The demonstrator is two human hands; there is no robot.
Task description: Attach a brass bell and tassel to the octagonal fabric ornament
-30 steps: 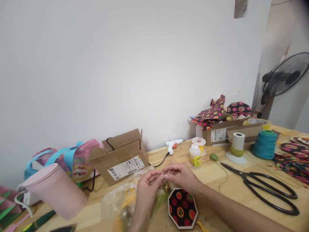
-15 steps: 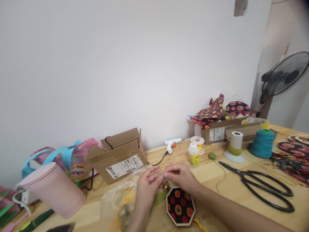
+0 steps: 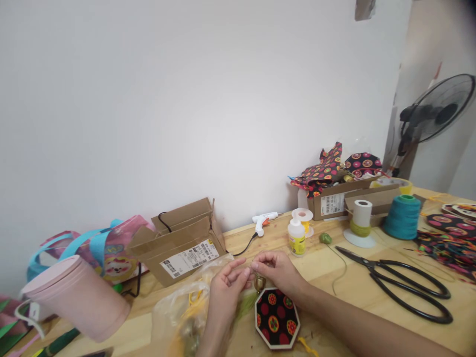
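Close together over the table [image 3: 323, 317], my two hands meet at the fingertips. My left hand [image 3: 228, 287] has its thumb and fingers pressed together; what they hold is too small to make out. My right hand [image 3: 280, 272] pinches something thin, perhaps a cord, above a small brass bell [image 3: 260, 282]. Just below the bell lies an octagonal piece [image 3: 277, 318] with a pale rim and dark patterned fabric, a yellow cord at its lower right. Green threads [image 3: 245, 305] lie between my left hand and the octagon.
Black scissors [image 3: 401, 282] lie right; a glue bottle [image 3: 296, 238], green thread ball [image 3: 325, 238], teal spool [image 3: 402, 217] and glue gun [image 3: 263, 222] stand or lie behind. Left are a cardboard box [image 3: 186, 248], pink container [image 3: 80, 297] and plastic bag [image 3: 178, 307].
The view has shifted slightly. The bell hangs a little farther right, between my right fingers and the octagon. My hands keep nearly the same pose.
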